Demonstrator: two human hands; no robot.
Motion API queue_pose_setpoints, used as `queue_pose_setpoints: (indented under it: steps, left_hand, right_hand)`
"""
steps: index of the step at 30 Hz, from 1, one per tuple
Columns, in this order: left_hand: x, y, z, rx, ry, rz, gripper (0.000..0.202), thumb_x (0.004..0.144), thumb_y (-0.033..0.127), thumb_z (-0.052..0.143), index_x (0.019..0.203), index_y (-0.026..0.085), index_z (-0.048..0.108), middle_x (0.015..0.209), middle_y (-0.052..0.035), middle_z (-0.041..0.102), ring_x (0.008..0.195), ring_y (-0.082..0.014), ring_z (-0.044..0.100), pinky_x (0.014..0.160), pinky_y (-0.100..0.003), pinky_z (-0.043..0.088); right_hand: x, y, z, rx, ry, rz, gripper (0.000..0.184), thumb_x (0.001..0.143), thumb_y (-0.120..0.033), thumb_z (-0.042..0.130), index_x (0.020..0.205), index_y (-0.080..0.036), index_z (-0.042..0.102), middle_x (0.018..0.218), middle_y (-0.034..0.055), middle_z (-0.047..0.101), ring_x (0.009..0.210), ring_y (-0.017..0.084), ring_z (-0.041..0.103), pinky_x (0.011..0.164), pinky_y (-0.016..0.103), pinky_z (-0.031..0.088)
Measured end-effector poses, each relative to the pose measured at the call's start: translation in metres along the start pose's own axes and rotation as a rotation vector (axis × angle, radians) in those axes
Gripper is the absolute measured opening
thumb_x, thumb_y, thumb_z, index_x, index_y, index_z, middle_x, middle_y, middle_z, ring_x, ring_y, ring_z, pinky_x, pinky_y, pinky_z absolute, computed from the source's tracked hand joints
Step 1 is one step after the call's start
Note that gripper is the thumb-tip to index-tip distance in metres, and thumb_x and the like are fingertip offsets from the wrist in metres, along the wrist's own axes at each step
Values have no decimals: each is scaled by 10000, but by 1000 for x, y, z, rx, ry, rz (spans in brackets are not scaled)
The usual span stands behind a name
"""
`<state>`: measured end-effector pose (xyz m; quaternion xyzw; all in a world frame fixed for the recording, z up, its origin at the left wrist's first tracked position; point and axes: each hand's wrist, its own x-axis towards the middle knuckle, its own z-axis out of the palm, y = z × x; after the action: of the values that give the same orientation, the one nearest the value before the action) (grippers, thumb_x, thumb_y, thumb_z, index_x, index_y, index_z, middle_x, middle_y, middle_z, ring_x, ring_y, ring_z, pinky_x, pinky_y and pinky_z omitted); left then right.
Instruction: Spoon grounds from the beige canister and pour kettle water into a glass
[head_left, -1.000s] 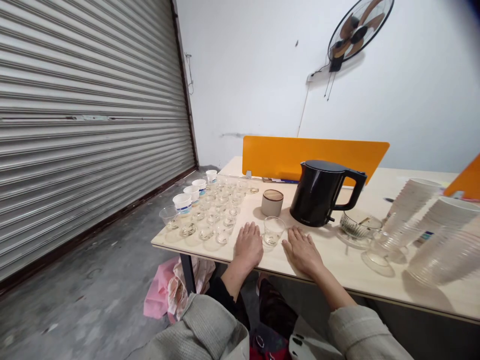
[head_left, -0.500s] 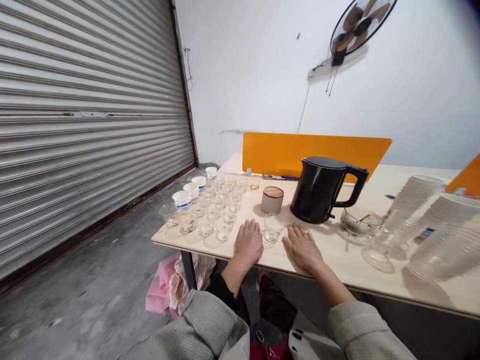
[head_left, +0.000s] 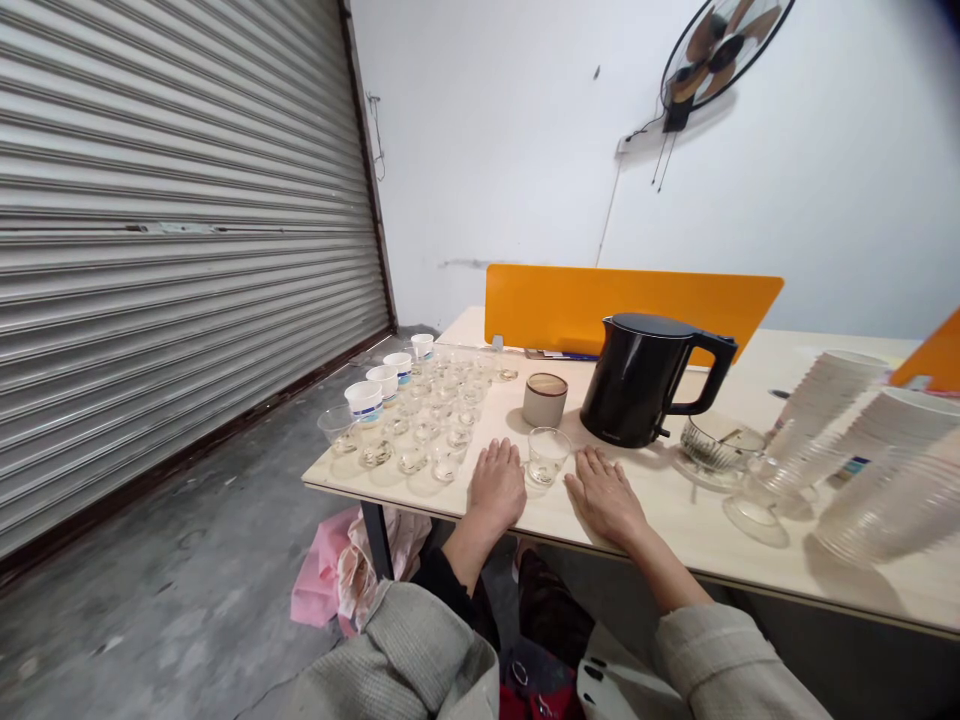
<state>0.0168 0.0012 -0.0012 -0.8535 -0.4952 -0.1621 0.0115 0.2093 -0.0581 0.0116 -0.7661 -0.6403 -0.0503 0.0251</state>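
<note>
My left hand [head_left: 497,485] lies flat on the light wooden table [head_left: 675,530], fingers stretched out, holding nothing. My right hand [head_left: 604,492] rests flat the same way, a little to the right. Between them stands a small clear glass cup [head_left: 547,456], touched by neither hand. Behind the cup sit a beige jar with a brown lid [head_left: 544,399] and a black electric kettle [head_left: 646,379].
Several small clear glasses [head_left: 427,425] and white paper cups [head_left: 365,401] stand in rows at the table's left end. A glass bowl [head_left: 718,441], a glass pitcher [head_left: 772,490] and stacks of plastic cups [head_left: 885,460] fill the right. An orange divider [head_left: 570,305] stands behind. Pink bags [head_left: 330,575] lie on the floor.
The view shifted slightly upward between the earliest frame and now. Both hands lie where they were on the table.
</note>
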Motion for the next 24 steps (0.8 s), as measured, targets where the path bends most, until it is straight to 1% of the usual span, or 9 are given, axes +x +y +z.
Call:
queue_pose_setpoints:
  steps: [8, 17, 20, 24]
  left_hand:
    - [0, 0, 0, 5, -1, 0, 520, 1068, 287, 314, 1545, 137, 458, 1639, -138, 407, 1553, -287, 307, 1267, -470, 277]
    - [0, -1, 3, -2, 3, 6, 525, 1057, 256, 319, 1546, 114, 446, 1645, -145, 394, 1558, -287, 293, 1276, -459, 252]
    - [0, -1, 3, -6, 3, 5, 529, 1058, 263, 319, 1539, 90, 451, 1643, -153, 394, 1558, -292, 293, 1279, -448, 247]
    - [0, -1, 3, -10, 3, 4, 531, 1061, 277, 314, 1533, 84, 460, 1644, -147, 394, 1556, -299, 297, 1280, -447, 244]
  right_hand:
    - [0, 1, 3, -1, 24, -8, 643, 1049, -402, 259, 1580, -53, 362, 1683, 184, 295, 1572, 306, 220, 1254, 532, 197]
    - [0, -1, 0, -4, 5, 6, 650, 1053, -395, 245, 1590, -44, 346, 1686, 188, 281, 1574, 303, 216, 1258, 515, 187]
    - [0, -1, -1, -17, -14, 8, 652, 1053, -392, 248, 1596, -43, 334, 1691, 179, 272, 1574, 307, 215, 1258, 512, 188]
    - [1, 0, 1, -25, -2, 2, 651, 1050, -387, 249, 1592, -38, 339, 1688, 184, 276, 1572, 310, 223, 1255, 517, 194]
